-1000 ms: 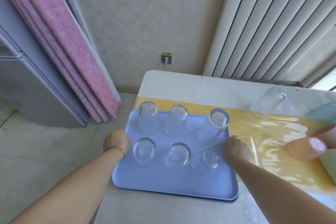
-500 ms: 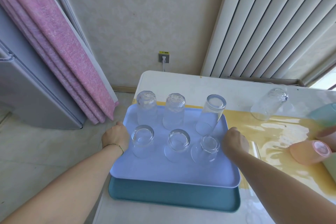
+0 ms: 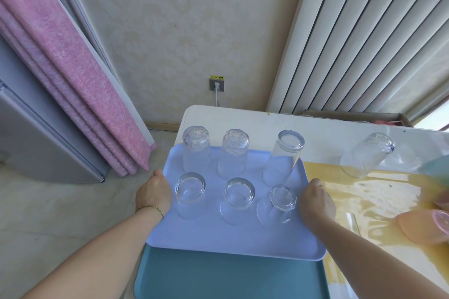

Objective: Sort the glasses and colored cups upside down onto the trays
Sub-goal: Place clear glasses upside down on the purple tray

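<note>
Glasses (image 3: 239,195), six of them, stand upside down on the light blue tray (image 3: 218,238). The left hand (image 3: 153,193) grips the tray's left edge. The right hand (image 3: 315,201) grips its right edge. Both hands have their fingers curled under it. The light blue tray is over the far part of a teal tray (image 3: 230,277) on the table (image 3: 243,119). One more glass (image 3: 366,155) is on the table to the right, near an orange cup (image 3: 420,228).
</note>
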